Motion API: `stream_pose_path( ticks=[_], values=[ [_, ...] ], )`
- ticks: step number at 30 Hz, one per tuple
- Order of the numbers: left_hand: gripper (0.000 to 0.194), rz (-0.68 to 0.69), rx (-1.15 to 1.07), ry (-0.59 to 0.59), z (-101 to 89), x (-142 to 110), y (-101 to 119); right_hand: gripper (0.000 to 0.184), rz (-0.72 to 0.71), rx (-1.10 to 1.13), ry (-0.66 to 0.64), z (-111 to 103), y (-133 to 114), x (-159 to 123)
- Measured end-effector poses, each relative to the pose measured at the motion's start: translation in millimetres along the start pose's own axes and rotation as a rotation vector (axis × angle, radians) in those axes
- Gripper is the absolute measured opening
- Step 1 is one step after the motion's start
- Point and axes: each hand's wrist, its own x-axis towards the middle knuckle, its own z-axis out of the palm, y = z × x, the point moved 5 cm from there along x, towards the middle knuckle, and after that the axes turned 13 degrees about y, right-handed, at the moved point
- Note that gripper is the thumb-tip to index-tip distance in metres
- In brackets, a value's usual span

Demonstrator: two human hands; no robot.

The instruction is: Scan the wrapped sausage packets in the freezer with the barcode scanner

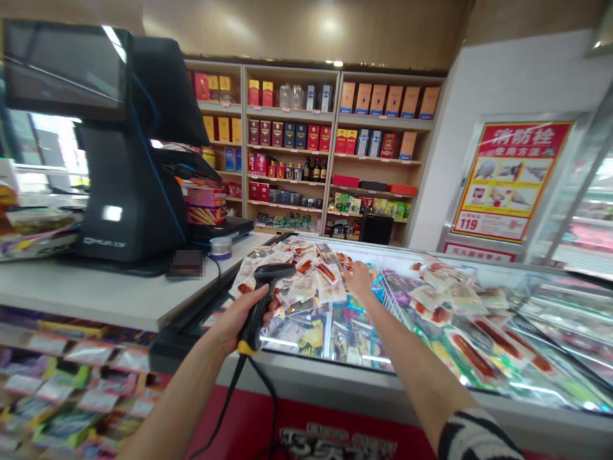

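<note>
My left hand (256,313) is wrapped round the handle of a black and yellow barcode scanner (275,271), its cable hanging down. The scanner's head points over a pile of clear vacuum-sealed snack packets (306,281) with reddish-brown meat inside, lying on the freezer's glass top. My right hand (360,281) reaches to the right edge of this pile, its fingers closed at a small snack packet (343,259); the fingertips are partly hidden. Farther right lies a second heap of similar packets (445,291), with longer sausage packets (474,351) in front.
A black checkout terminal (129,172) stands on the white counter (143,300) at left, with a roll of tape (221,248) beside it. Below are snack racks (71,383). The chest freezer (335,364) spans the front. Shelves of boxed bottles (292,134) line the back wall.
</note>
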Motion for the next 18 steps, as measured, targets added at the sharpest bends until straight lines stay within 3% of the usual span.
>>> stream_pose_path(
  ticks=[6,9,12,14,18],
  values=[
    [0.018,-0.044,0.007,-0.104,42.0,3,-17,0.036,0.204,-0.393,-0.009,-73,133,-5],
    [0.02,-0.035,0.03,-0.131,58.2,4,-24,0.053,0.374,-0.449,-0.093,-90,179,-10],
    [0.021,-0.013,0.044,-0.159,67.4,1,-26,0.067,0.486,-0.403,-0.21,-84,200,-17],
    [0.022,-0.003,0.048,-0.152,68.6,-2,-26,0.067,0.492,-0.394,-0.191,-79,204,-19],
    [0.024,0.007,0.055,-0.133,64.8,-10,-23,0.043,0.361,-0.322,-0.102,-69,202,-12]
  ],
)
